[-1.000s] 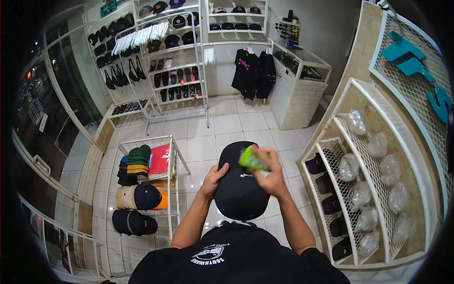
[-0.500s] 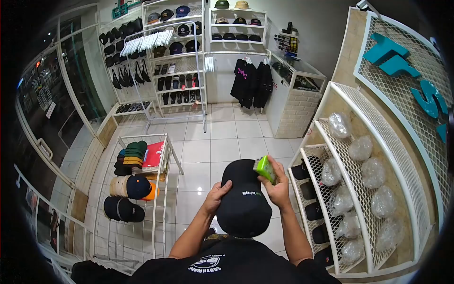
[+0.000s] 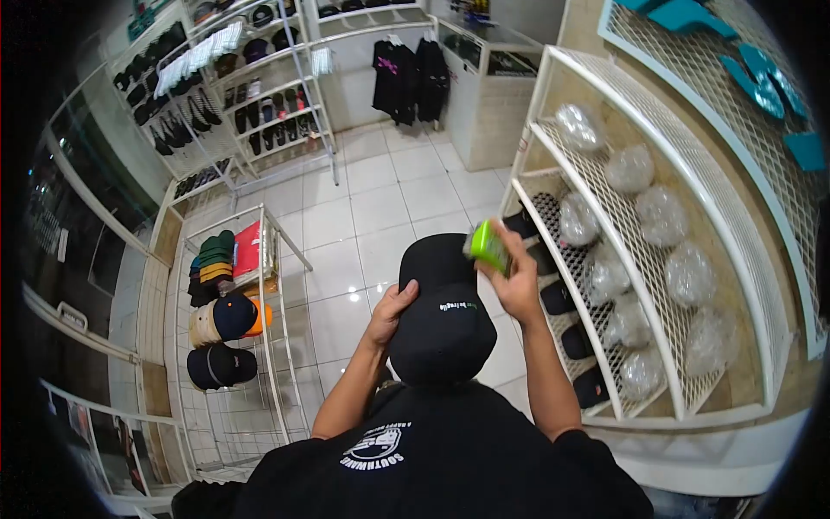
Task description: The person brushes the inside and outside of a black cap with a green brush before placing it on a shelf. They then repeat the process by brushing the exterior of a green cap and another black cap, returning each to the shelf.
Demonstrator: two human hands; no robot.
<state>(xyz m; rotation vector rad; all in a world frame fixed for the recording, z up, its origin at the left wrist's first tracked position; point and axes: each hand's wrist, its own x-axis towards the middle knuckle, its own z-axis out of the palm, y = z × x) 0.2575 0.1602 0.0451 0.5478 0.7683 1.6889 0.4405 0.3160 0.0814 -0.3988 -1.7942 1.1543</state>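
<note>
A black baseball cap (image 3: 443, 333) with small white and green lettering is held in front of my chest, its brim pointing away from me. My left hand (image 3: 392, 313) grips the cap's left side, the thumb lying on top and the fingers hidden beneath. In my right hand (image 3: 519, 277) is a bright green brush (image 3: 489, 247), pinched between thumb and fingers. Its bristle side faces left, right at the brim's right edge.
On my right stands a white mesh shelf (image 3: 640, 259) with plastic-wrapped bundles (image 3: 664, 216) and dark caps below. A low wire rack (image 3: 275, 346) with stacked caps (image 3: 233, 317) is on my left. Farther off are a glass-topped counter (image 3: 493, 112), hanging black shirts (image 3: 395, 82) and white-tiled floor (image 3: 346, 216).
My view has tilted down and shifted right, so the surroundings sit higher and farther left. The cap and both hands appear higher in view, and the brush remains at the brim's right side.
</note>
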